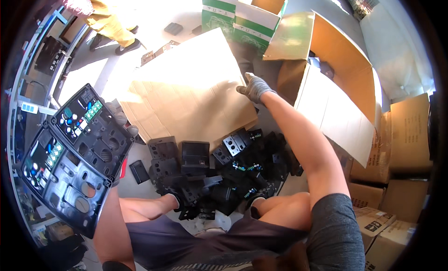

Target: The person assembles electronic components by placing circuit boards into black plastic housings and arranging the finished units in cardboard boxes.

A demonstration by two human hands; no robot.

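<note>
On the left, two black plastic housings with circuit boards inside are held up side by side, their open faces toward me. Behind them my left hand is mostly hidden; only gloved fingertips show around the right edge, closed on the housings. My right arm reaches forward, and my right hand, in a grey glove, grips the right edge of a large tan cardboard sheet. A thumb lies on the sheet's face there. Below the sheet, a pile of black plastic housings lies between my feet, some showing green boards.
An open cardboard carton stands at the right, its flap hanging toward my arm. Green-and-white boxes stand at the back. Brown cartons are stacked far right. A metal rack lines the left; a person stands beyond.
</note>
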